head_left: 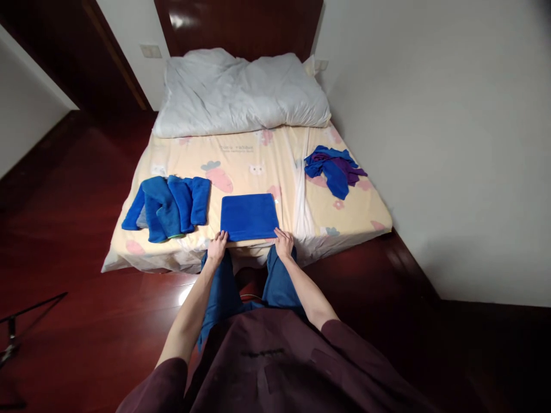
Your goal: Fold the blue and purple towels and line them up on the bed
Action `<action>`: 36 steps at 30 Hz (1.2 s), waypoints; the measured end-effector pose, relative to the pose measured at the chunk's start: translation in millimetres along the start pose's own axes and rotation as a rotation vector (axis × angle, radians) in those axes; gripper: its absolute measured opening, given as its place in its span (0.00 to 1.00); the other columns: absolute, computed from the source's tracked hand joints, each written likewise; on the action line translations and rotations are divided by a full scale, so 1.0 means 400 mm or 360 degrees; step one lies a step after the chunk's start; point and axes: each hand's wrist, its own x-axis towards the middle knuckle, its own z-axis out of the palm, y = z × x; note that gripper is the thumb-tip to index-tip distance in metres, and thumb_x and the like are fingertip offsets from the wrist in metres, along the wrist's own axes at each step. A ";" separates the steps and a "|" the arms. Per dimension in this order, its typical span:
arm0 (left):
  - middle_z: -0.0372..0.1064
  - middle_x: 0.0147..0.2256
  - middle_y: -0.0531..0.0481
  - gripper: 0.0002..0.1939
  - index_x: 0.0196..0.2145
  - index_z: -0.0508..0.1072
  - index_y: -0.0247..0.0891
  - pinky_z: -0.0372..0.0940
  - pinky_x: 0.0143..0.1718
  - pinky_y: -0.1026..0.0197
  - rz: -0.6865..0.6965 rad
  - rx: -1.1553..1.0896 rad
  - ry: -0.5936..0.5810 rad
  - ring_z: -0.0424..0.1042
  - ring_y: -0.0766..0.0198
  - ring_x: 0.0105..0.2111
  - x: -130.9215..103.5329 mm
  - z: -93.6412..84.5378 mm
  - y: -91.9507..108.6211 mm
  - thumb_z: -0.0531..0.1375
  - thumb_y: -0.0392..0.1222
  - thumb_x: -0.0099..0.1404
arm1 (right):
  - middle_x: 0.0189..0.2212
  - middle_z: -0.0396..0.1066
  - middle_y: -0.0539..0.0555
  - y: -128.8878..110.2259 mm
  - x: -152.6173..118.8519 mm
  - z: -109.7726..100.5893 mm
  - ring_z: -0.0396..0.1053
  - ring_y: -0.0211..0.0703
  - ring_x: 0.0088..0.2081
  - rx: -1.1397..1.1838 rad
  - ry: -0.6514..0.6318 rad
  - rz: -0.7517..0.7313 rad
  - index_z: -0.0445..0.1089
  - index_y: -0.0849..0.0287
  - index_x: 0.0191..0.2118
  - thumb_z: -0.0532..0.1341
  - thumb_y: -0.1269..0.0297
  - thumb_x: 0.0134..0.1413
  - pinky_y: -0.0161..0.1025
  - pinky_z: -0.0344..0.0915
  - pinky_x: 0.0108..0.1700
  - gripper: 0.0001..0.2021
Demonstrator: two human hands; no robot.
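A blue towel point(249, 217) lies flat as a neat rectangle near the front edge of the bed. At its near left corner, my left hand point(217, 246) is closed with the fingertips on the cloth's edge. My right hand point(284, 243) pinches the near right corner in the same way. To the left lie several folded or rolled blue towels point(199, 201), side by side and partly overlapping, with a bit of grey among them. A crumpled heap of blue and purple cloths point(333, 170) rests on the right side of the bed.
The bed point(258, 163) has a pale yellow printed sheet. A white quilt point(245, 94) is piled against the dark headboard point(241, 26). A white wall point(451, 143) stands close on the right. Part of a black stand point(12, 327) shows at lower left on the reddish floor point(86, 229).
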 end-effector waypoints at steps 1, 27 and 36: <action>0.63 0.66 0.35 0.31 0.64 0.69 0.38 0.66 0.58 0.37 0.0029 -0.0029 0.0040 0.61 0.44 0.67 -0.019 0.006 -0.005 0.46 0.27 0.67 | 0.56 0.76 0.54 0.005 -0.017 -0.006 0.71 0.50 0.56 0.0025 -0.0009 -0.0030 0.78 0.55 0.53 0.53 0.79 0.56 0.51 0.65 0.60 0.25; 0.67 0.50 0.36 0.14 0.46 0.76 0.37 0.62 0.61 0.43 -0.0372 -0.0801 0.0815 0.67 0.47 0.55 -0.038 0.112 -0.028 0.54 0.43 0.69 | 0.47 0.74 0.62 0.052 -0.034 0.023 0.72 0.51 0.48 0.0276 0.0177 0.0233 0.74 0.59 0.45 0.54 0.61 0.67 0.44 0.68 0.54 0.12; 0.67 0.44 0.39 0.15 0.39 0.72 0.39 0.63 0.57 0.47 -0.0497 -0.0805 0.0871 0.68 0.49 0.49 -0.041 0.110 -0.015 0.52 0.52 0.74 | 0.38 0.71 0.57 0.034 -0.019 0.024 0.69 0.47 0.40 0.0142 0.0191 0.0345 0.69 0.56 0.36 0.47 0.49 0.72 0.41 0.66 0.47 0.21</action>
